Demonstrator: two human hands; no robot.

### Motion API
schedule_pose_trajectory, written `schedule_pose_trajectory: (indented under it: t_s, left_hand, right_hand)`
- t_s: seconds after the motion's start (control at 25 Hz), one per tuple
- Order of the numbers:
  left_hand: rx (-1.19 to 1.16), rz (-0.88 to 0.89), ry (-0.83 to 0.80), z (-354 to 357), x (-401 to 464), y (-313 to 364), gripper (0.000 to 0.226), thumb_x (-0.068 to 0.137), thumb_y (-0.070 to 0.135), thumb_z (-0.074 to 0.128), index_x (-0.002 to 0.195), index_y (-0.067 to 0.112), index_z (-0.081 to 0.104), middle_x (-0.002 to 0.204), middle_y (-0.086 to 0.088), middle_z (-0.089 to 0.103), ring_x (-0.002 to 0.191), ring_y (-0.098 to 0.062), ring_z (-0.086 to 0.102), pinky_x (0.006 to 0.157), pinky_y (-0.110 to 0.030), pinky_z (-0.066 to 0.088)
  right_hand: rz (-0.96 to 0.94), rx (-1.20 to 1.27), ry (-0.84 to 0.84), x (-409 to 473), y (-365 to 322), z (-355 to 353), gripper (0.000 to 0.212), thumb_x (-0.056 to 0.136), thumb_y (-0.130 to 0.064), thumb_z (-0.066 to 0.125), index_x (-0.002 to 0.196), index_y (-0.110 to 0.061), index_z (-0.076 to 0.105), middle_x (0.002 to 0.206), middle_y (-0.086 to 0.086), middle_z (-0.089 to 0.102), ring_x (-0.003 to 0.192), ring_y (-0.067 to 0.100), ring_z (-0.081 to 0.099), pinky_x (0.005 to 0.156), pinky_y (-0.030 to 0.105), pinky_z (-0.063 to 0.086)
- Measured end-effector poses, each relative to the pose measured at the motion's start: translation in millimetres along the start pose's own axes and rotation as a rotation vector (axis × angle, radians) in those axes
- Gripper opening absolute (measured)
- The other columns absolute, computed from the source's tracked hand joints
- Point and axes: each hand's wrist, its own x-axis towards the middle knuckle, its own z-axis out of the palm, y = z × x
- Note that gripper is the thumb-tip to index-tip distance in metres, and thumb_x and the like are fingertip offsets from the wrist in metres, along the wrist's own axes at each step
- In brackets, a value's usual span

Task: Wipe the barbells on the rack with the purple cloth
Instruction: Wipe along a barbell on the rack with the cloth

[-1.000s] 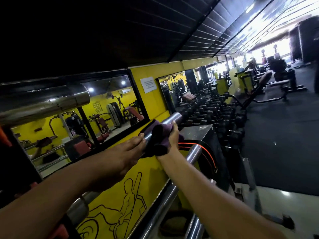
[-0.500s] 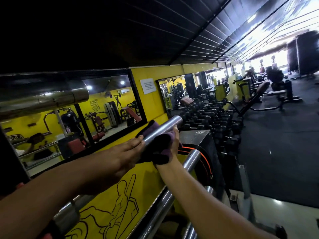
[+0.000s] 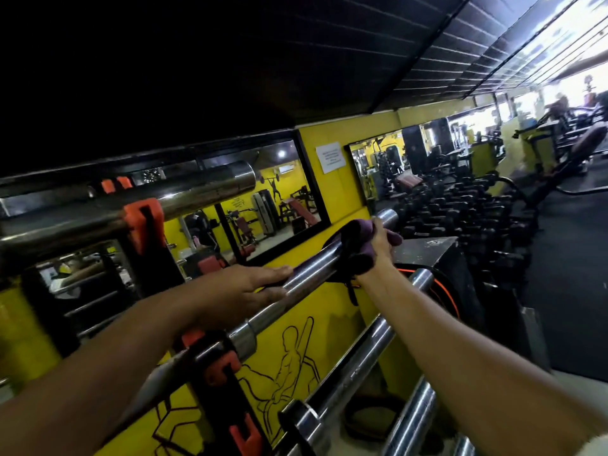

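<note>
purple cloth (image 3: 353, 240) in right hand (image 3: 378, 251) on barbell (image 3: 316, 274)

A black rack (image 3: 227, 399) with orange hooks (image 3: 144, 218) stands against the yellow wall (image 3: 332, 304) and carries steel barbells lying level in tiers. One barbell (image 3: 184, 192) rests in the top hook, another (image 3: 306, 274) lies in the next hook down, and two more bars (image 3: 358, 360) sit lower, nearer the camera.
</note>
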Motion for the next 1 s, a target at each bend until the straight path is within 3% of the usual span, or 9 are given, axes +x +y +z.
schedule_pose_trajectory:
  t_s: [0.08, 0.16, 0.4, 0.48, 0.56, 0.68, 0.76, 0.84, 1.0]
  left_hand:
    - [-0.032, -0.024, 0.113, 7.5, -32.0, -1.6, 0.056, 0.096, 0.056, 0.034, 0.151, 0.042, 0.033, 0.152, 0.029, 0.031, 0.125, 0.019, 0.032, 0.098, -0.003, 0.023]
    - [-0.025, -0.015, 0.232, 21.6, -46.2, 1.2, 0.059, 0.095, 0.056, 0.029, 0.151, 0.039, 0.036, 0.152, 0.028, 0.033, 0.128, 0.019, 0.028, 0.095, 0.003, 0.018]
    - [-0.023, -0.015, 0.362, 28.3, -46.8, 3.2, 0.059, 0.095, 0.054, 0.029, 0.147, 0.033, 0.045, 0.148, 0.024, 0.043, 0.127, 0.016, 0.033, 0.095, 0.005, 0.021]
    - [-0.009, -0.003, 0.341, 29.3, -64.2, -0.1, 0.06, 0.094, 0.055, 0.027, 0.151, 0.036, 0.036, 0.154, 0.027, 0.031, 0.135, 0.017, 0.026, 0.107, -0.004, 0.021]
    - [0.05, -0.002, 0.239, 31.0, -88.9, -6.1, 0.058, 0.096, 0.053, 0.024, 0.153, 0.047, 0.013, 0.156, 0.039, 0.003, 0.139, 0.023, 0.002, 0.113, -0.005, 0.007]
    - [0.148, -0.019, 0.187, 33.3, -109.2, -12.4, 0.056, 0.103, 0.043, 0.024, 0.15, 0.052, -0.005, 0.151, 0.043, -0.017, 0.138, 0.022, -0.016, 0.112, -0.005, -0.004]
    - [0.147, -0.023, 0.22, 35.4, -105.8, -13.1, 0.059, 0.106, 0.031, 0.031, 0.153, 0.047, -0.001, 0.156, 0.036, -0.013, 0.143, 0.017, -0.01, 0.115, -0.01, -0.001]
    - [0.152, 0.0, 0.255, 33.5, -100.8, -11.9, 0.062, 0.106, 0.025, 0.035, 0.155, 0.045, 0.002, 0.159, 0.033, -0.008, 0.144, 0.015, -0.006, 0.117, -0.012, 0.002]
    - [0.163, -0.003, 0.22, 32.4, -138.6, -19.3, 0.059, 0.106, 0.03, 0.034, 0.147, 0.059, 0.004, 0.149, 0.049, -0.007, 0.134, 0.029, -0.006, 0.114, -0.006, 0.004]
  right_hand:
    - [-0.015, -0.068, 0.026, -6.7, 4.3, 0.7, 0.045, 0.076, -0.043, 0.08, 0.106, -0.013, 0.065, 0.089, 0.006, 0.07, 0.073, 0.025, 0.068, 0.068, 0.036, 0.053]
    - [0.04, -0.026, -0.007, -26.8, 14.6, 6.1, 0.053, 0.074, -0.039, 0.085, 0.117, -0.018, 0.062, 0.099, 0.006, 0.073, 0.077, 0.025, 0.072, 0.073, 0.039, 0.057]
    - [0.039, -0.009, -0.105, -65.7, 58.5, 1.1, 0.051, 0.076, -0.017, 0.085, 0.119, -0.016, 0.057, 0.103, 0.008, 0.072, 0.072, 0.023, 0.075, 0.068, 0.041, 0.061]
    - [-0.015, 0.002, -0.056, -45.9, 36.2, 3.2, 0.051, 0.075, -0.017, 0.085, 0.118, -0.017, 0.057, 0.106, 0.008, 0.071, 0.081, 0.024, 0.074, 0.075, 0.042, 0.062]
    - [-0.027, 0.042, -0.039, -29.7, 20.2, 2.6, 0.046, 0.08, -0.02, 0.08, 0.119, -0.015, 0.056, 0.113, 0.006, 0.07, 0.086, 0.022, 0.073, 0.069, 0.035, 0.061]
    - [0.012, 0.09, -0.194, -45.9, 34.7, 4.6, 0.026, 0.097, -0.031, 0.059, 0.117, -0.016, 0.057, 0.124, 0.008, 0.066, 0.088, 0.015, 0.068, 0.066, 0.03, 0.057]
    - [0.063, 0.037, -0.133, -60.3, 56.1, 1.0, 0.013, 0.093, -0.032, 0.067, 0.099, -0.02, 0.063, 0.098, 0.003, 0.072, 0.077, 0.016, 0.068, 0.064, 0.033, 0.055]
    - [0.115, 0.083, -0.129, -72.5, 68.7, 0.4, 0.017, 0.088, -0.034, 0.074, 0.082, -0.024, 0.062, 0.069, -0.004, 0.064, 0.068, 0.016, 0.063, 0.064, 0.035, 0.052]
    - [0.124, 0.261, -0.192, -74.2, 78.1, 3.0, 0.036, 0.08, -0.041, 0.076, 0.105, -0.027, 0.055, 0.075, -0.005, 0.058, 0.075, 0.017, 0.061, 0.072, 0.034, 0.055]
